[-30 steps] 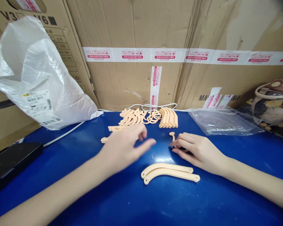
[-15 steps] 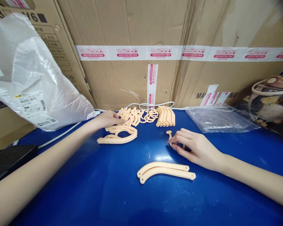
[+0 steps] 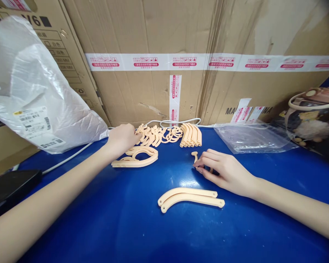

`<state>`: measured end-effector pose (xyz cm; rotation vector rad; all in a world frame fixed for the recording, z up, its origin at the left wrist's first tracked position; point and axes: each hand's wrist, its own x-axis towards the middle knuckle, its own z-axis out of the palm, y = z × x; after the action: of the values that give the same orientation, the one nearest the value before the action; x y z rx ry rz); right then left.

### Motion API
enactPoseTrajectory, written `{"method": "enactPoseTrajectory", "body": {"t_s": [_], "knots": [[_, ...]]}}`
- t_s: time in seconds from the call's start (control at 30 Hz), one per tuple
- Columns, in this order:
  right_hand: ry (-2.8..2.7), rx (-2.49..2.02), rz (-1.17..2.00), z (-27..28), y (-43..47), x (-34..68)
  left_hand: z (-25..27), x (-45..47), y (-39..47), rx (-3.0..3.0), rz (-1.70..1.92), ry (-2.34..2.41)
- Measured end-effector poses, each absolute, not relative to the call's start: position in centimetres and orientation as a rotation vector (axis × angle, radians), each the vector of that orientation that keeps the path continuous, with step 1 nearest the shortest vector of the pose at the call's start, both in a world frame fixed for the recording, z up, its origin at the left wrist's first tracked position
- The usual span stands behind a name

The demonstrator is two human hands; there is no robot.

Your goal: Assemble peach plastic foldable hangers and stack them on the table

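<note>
My right hand point(image 3: 222, 168) rests on the blue table with its fingers pinched on a small cream plastic hook point(image 3: 195, 156). The hook's flat end sticks out past the fingertips; its other part is mostly covered by the hand. My left hand point(image 3: 124, 137) is at the left end of a pile of small cream plastic parts point(image 3: 155, 136), fingers bent together; what they grip is hidden. Just in front of that hand lie folded cream hangers point(image 3: 137, 163). Two curved cream hanger arms point(image 3: 192, 198) lie side by side nearer to me.
A neat row of curved hanger arms point(image 3: 191, 135) stands right of the pile. A clear plastic bag point(image 3: 252, 138) lies at back right. Large cardboard boxes point(image 3: 142, 95) wall the back. A white plastic sack point(image 3: 44, 91) and a black object point(image 3: 13, 193) are at left.
My left hand has shifted a little back and up at the left end of the pile, its fingers drawn closer together. My right hand still holds the hook. The view has shifted slightly.
</note>
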<state>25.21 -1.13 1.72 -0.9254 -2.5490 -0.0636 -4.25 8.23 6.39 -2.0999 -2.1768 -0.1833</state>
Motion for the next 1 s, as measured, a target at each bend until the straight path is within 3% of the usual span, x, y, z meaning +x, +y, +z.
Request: {"method": "enactPoseTrajectory", "body": {"t_s": [0.23,0.5,0.67,0.8,1.0], "knots": [[-2.548,-0.941,-0.043,1.8,-1.2,25.3,6.7,-4.6,8.1,-2.068,-0.227,-2.119],[-2.491,-0.969,0.045,1.8,-1.3,25.1,7.6,-4.1,4.9,-2.061,-0.522,-2.037],[-2.09,-1.036,0.681,2.6,-2.4,24.4,5.6,-1.2,-1.2,-2.656,-0.857,-1.7],[-1.789,-0.975,1.112,3.3,-3.3,23.7,4.2,-0.3,-3.7,-3.055,-0.851,-1.397],[-1.554,-0.964,1.36,3.4,-3.4,23.0,3.9,-0.9,-3.7,-3.13,-0.774,-1.213]]}}
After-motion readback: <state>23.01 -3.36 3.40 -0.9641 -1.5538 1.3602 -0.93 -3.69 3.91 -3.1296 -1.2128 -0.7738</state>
